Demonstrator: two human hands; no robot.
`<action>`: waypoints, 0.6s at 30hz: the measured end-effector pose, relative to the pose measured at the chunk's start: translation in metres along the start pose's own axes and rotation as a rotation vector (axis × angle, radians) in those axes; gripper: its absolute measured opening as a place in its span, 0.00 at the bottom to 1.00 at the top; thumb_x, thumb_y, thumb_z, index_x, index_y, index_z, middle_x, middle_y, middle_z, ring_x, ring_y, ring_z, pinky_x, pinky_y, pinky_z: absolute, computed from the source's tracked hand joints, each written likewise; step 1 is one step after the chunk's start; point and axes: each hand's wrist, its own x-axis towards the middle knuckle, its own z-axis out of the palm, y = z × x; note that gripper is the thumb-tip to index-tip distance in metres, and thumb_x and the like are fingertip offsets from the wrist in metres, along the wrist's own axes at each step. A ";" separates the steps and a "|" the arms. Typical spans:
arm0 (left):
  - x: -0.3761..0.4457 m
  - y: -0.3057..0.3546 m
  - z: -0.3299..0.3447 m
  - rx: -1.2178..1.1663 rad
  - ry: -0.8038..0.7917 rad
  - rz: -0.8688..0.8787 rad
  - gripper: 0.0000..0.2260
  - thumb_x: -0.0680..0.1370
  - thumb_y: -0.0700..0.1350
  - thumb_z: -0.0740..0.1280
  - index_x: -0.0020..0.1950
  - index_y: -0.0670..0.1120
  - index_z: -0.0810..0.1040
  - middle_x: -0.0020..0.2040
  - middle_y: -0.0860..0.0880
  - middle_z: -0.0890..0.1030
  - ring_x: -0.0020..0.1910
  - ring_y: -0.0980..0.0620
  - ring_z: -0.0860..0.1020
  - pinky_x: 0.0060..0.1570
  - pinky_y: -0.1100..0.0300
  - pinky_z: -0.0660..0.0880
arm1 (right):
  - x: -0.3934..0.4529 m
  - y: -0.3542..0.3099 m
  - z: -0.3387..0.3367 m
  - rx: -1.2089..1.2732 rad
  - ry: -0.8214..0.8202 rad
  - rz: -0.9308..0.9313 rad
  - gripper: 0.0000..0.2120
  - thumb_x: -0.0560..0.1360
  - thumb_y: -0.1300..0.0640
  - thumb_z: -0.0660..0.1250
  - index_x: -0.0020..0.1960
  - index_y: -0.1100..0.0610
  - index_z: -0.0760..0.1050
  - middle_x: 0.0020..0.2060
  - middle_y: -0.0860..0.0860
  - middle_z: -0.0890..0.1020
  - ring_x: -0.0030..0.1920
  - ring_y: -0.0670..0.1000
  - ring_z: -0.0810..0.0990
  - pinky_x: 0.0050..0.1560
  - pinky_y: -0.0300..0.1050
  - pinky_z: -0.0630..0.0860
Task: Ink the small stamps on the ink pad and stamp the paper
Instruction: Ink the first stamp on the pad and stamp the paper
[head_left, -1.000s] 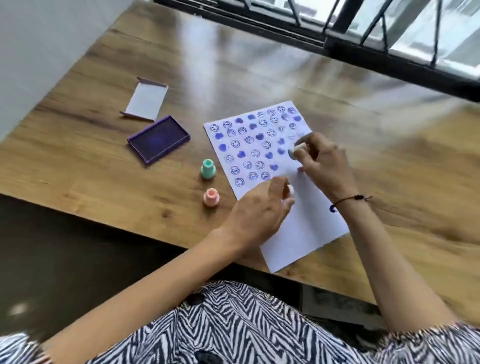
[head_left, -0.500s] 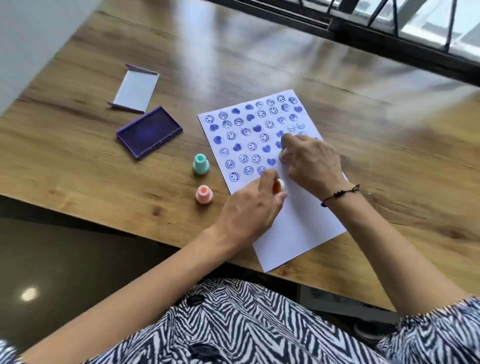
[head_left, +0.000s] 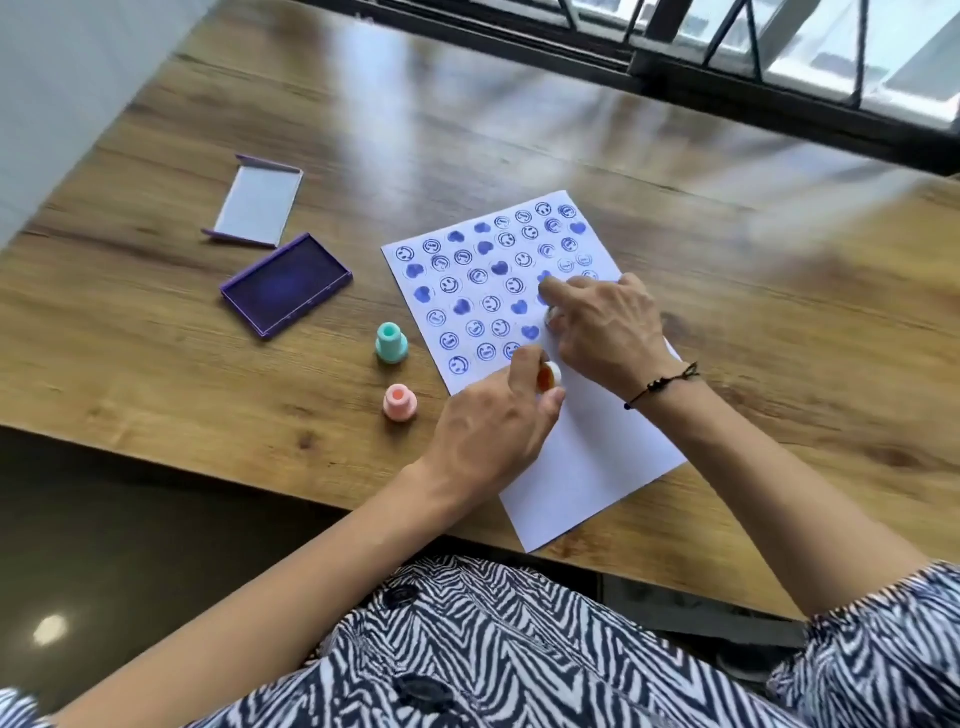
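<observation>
- Paper (head_left: 597, 452) lying flat on wooden table (head_left: 519, 130), upper half covered with rows of blue smiley and heart prints, lower half blank.
- Left hand (head_left: 493, 431) over near-left part of paper, fingers pinched together on orange-topped stamp (head_left: 549, 376), held just below lowest row of prints.
- Right hand (head_left: 608, 327) over right part of paper, fingers curled onto pale stamp (head_left: 550, 318) pressed down at right end of printed rows; index fingertip stretched out across a heart print.
- Dark cord bracelet (head_left: 662, 383) on right wrist.
- Teal stamp (head_left: 390, 343) upright on table just left of paper.
- Pink stamp (head_left: 400, 401) upright just left of paper, nearer table edge than teal stamp.
- Ink pad (head_left: 287, 283) open, well left of paper, dark blue surface exposed.
- Ink pad lid (head_left: 255, 207) lying inner side up, beyond ink pad, further from paper.
</observation>
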 end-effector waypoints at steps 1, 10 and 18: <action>0.000 0.000 0.000 -0.007 0.003 -0.011 0.15 0.77 0.48 0.59 0.58 0.39 0.67 0.39 0.39 0.81 0.37 0.36 0.78 0.31 0.55 0.66 | 0.000 -0.001 -0.002 0.002 -0.018 0.003 0.08 0.73 0.59 0.57 0.51 0.54 0.71 0.43 0.55 0.83 0.42 0.60 0.80 0.43 0.48 0.65; -0.002 -0.003 0.002 -0.043 0.015 -0.017 0.14 0.77 0.50 0.57 0.57 0.42 0.64 0.40 0.41 0.82 0.37 0.36 0.78 0.32 0.55 0.65 | -0.024 0.016 -0.056 0.574 0.165 0.384 0.04 0.73 0.53 0.64 0.45 0.53 0.75 0.31 0.45 0.80 0.35 0.50 0.76 0.38 0.44 0.70; 0.004 0.004 -0.009 -0.399 0.023 -0.244 0.12 0.77 0.45 0.61 0.58 0.44 0.67 0.49 0.46 0.81 0.49 0.46 0.79 0.48 0.54 0.74 | -0.041 -0.001 -0.059 0.779 0.050 0.346 0.03 0.72 0.53 0.67 0.44 0.52 0.78 0.44 0.52 0.82 0.40 0.50 0.77 0.43 0.46 0.74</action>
